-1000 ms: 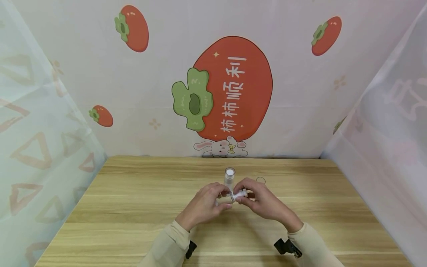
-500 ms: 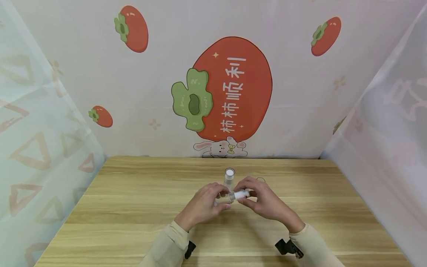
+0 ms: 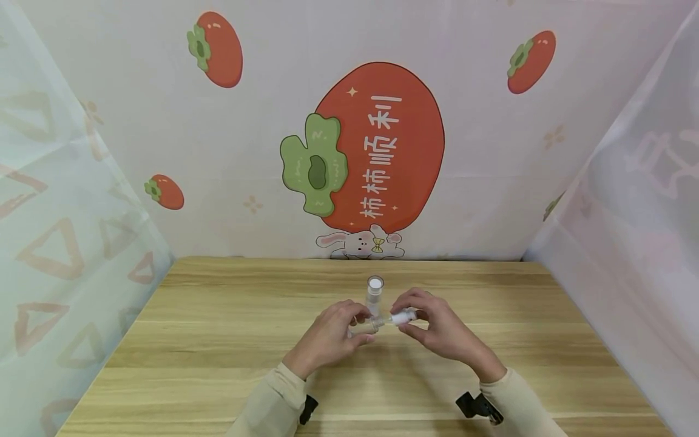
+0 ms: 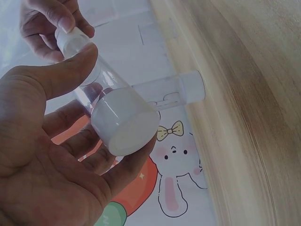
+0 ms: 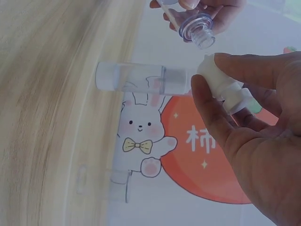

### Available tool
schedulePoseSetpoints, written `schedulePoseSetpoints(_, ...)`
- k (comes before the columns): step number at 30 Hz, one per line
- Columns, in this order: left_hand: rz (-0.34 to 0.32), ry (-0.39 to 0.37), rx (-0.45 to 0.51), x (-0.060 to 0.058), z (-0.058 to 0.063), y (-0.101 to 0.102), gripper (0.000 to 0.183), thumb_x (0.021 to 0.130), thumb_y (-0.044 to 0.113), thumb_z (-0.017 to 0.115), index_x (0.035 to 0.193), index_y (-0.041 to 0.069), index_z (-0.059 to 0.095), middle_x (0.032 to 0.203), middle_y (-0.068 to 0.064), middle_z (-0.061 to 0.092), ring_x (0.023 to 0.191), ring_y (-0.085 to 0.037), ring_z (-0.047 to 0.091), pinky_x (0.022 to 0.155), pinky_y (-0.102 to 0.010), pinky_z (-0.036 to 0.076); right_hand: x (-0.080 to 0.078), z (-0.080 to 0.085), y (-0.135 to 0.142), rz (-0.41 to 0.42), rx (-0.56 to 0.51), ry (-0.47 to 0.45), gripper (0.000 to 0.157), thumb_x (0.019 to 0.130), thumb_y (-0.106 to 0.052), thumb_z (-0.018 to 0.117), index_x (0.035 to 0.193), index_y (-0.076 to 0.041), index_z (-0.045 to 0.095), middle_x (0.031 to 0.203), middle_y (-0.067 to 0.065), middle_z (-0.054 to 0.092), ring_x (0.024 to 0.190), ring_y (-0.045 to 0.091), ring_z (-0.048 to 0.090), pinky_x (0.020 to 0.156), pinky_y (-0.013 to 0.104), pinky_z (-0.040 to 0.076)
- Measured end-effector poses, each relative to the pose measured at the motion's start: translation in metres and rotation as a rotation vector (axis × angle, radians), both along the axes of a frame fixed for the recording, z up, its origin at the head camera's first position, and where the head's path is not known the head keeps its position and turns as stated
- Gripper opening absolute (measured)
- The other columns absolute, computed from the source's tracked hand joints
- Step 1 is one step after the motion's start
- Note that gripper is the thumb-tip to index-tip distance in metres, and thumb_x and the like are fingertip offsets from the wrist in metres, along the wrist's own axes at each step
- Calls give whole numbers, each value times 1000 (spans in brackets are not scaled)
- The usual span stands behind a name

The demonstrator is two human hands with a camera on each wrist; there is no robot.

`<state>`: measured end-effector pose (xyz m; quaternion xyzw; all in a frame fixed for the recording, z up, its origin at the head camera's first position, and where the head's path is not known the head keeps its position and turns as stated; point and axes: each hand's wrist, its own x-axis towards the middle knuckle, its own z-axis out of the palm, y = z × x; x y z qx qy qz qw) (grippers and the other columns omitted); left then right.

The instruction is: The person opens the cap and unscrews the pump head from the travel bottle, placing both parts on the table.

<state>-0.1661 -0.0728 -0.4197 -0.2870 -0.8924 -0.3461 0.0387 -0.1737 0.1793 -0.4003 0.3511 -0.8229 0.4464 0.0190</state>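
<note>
Basically, two hands mid-table, each with a part. Left hand (image 3: 334,332): partly closed, thumb on one side and fingers curled round the other, gripping a clear bottle (image 4: 123,117) with a white base. Bottle is tipped on its side between the hands, base toward the left palm, threaded neck (image 5: 205,37) toward the right hand. Right hand (image 3: 439,325): thumb and fingertips pinching a white pump top (image 5: 217,80), remaining fingers bent. Pump top is off the neck, just beside it and roughly in line; can't tell if any part of it touches.

Second clear bottle (image 3: 374,296) stands upright on the table just behind the held one, white at base and top. Clear cap (image 5: 121,186), very faint, on the table beyond the right hand; mostly hidden in the head view. Wooden table (image 3: 229,321), pale wood grain. Backdrop (image 3: 480,182) behind it, printed with red fruit and a bunny (image 3: 360,244). Beige sleeves (image 3: 273,394) on both arms, black mount (image 3: 479,406) at the right wrist.
</note>
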Motion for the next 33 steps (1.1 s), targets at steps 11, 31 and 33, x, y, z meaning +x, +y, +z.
schedulePoseSetpoints(11, 20, -1, -10, -1, -1, -1, 33, 87, 25, 83, 113, 9, 71, 101, 0, 68, 90, -15, 62, 79, -30, 53, -3, -4, 15, -75, 10, 9, 32, 83, 14, 76, 105, -8, 69, 110, 4, 63, 96, 22, 63, 82, 37, 59)
schedulePoseSetpoints(31, 16, 11, -14, 0, -1, -1, 31, 87, 22, 83, 112, 8, 71, 100, -1, 68, 91, -17, 63, 79, -32, 53, -6, -15, 39, -228, 60, 45, 32, 83, 7, 78, 112, -7, 73, 112, 8, 63, 95, 22, 61, 71, 31, 57)
schedulePoseSetpoints(33, 15, 11, -14, -1, -1, -2, 31, 86, 22, 83, 112, 8, 71, 100, -2, 68, 90, -17, 63, 79, -31, 53, -6, -16, 41, -242, 77, 52, 30, 84, 6, 79, 110, -8, 73, 111, 7, 63, 93, 20, 60, 68, 30, 55)
